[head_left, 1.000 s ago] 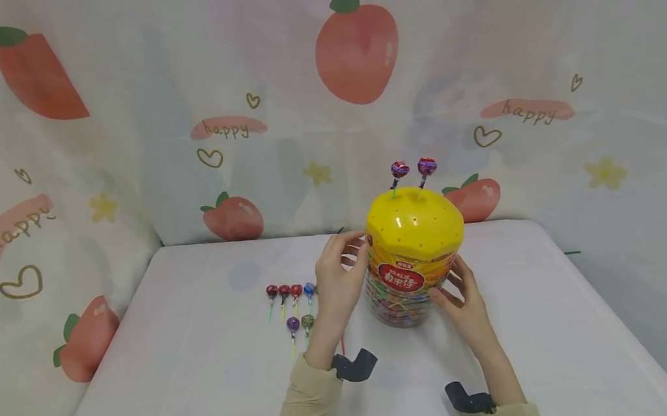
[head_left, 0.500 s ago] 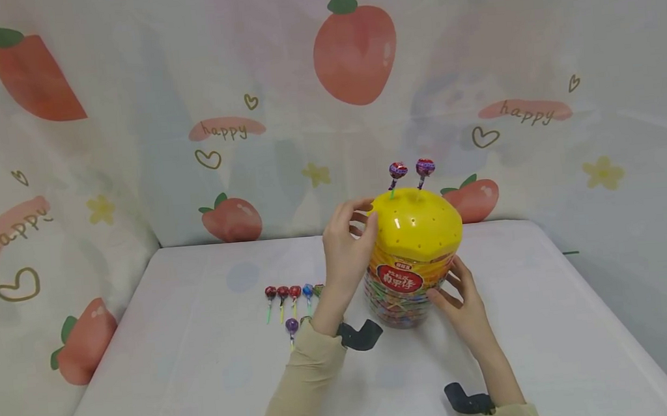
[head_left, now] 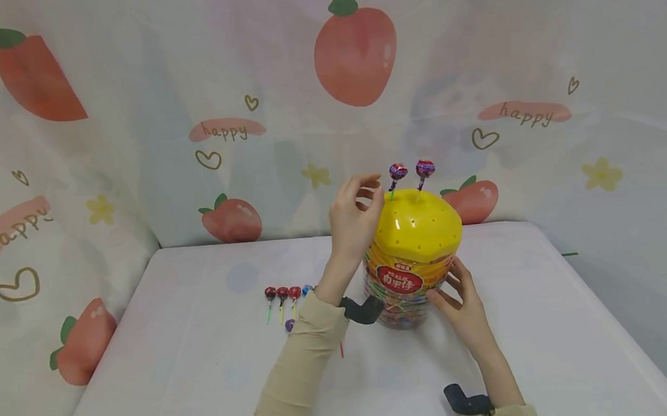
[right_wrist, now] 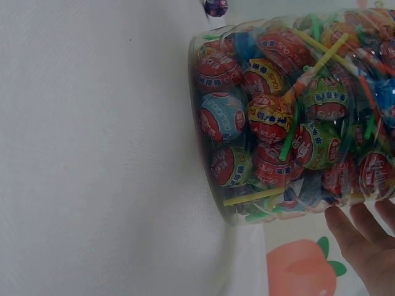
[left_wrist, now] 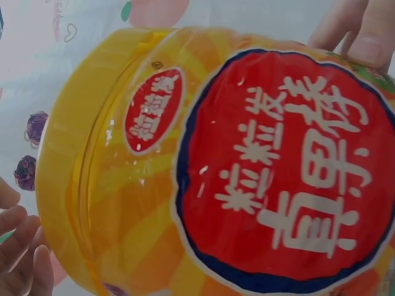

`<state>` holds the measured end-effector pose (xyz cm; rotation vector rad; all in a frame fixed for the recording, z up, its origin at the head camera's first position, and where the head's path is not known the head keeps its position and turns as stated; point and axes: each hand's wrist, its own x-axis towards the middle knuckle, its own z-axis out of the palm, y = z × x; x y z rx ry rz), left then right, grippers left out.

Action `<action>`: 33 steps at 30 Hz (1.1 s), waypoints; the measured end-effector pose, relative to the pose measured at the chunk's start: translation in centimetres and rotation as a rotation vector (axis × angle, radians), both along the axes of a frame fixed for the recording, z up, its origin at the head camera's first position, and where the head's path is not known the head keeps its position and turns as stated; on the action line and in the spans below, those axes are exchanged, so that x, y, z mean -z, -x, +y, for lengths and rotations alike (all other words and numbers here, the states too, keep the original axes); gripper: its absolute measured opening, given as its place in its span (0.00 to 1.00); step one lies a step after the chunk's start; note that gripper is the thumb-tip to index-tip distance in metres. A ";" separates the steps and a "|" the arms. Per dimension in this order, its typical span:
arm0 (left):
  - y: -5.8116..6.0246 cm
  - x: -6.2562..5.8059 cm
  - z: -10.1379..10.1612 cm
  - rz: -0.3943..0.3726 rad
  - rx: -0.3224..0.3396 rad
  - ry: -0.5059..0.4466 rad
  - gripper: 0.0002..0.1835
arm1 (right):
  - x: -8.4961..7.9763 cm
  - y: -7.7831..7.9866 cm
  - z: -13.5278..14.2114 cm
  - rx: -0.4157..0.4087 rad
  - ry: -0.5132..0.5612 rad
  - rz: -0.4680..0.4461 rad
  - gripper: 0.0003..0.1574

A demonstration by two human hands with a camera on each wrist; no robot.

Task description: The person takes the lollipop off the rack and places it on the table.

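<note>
A clear jar (head_left: 403, 310) packed with wrapped lollipops stands upright on the table under a domed yellow lid (head_left: 420, 227) dotted with small holes. Two purple-red lollipops, a left one (head_left: 398, 171) and a right one (head_left: 425, 167), stick up from the lid. My left hand (head_left: 354, 216) hovers at the lid's upper left with loosely bent fingers, fingertips beside the left lollipop. Nothing shows between those fingers in the left wrist view. My right hand (head_left: 465, 305) holds the jar's lower right side, thumb in front and fingers behind, near the red label (head_left: 400, 279).
On the table (head_left: 205, 375), left of the jar, lie several loose lollipops (head_left: 282, 293) in rows. My left sleeve (head_left: 299, 367) covers some of them. A fruit-patterned cloth (head_left: 263, 57) hangs behind and at the sides.
My left hand has risen from the jar's left side, past the lid's edge, to beside the left lollipop on top. Right hand and jar have stayed in place.
</note>
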<state>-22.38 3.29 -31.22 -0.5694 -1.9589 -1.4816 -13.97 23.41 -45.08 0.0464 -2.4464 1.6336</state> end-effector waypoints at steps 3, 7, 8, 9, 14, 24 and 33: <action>0.4 -0.4 0.3 0.008 0.018 0.003 0.13 | 0.0 0.0 0.0 0.000 -0.001 0.004 0.52; 0.7 -0.8 0.6 0.023 0.051 0.009 0.14 | 0.1 0.0 0.0 -0.003 0.003 0.006 0.52; 0.8 -0.9 0.7 0.023 0.065 0.005 0.15 | 0.1 0.0 0.0 -0.003 0.004 0.006 0.52; 0.9 -1.0 0.8 0.020 0.079 -0.002 0.15 | 0.1 0.0 0.0 -0.003 0.004 0.005 0.52; 1.2 -1.1 1.1 -0.004 0.142 -0.047 0.16 | 0.1 0.0 0.0 -0.005 0.003 0.008 0.52; 1.5 -1.3 1.3 -0.052 0.171 -0.077 0.16 | 0.1 0.0 -0.1 -0.001 0.000 0.007 0.52; 1.0 -1.8 1.2 -0.068 0.167 -0.113 0.16 | 0.1 0.0 0.0 0.001 -0.006 0.007 0.52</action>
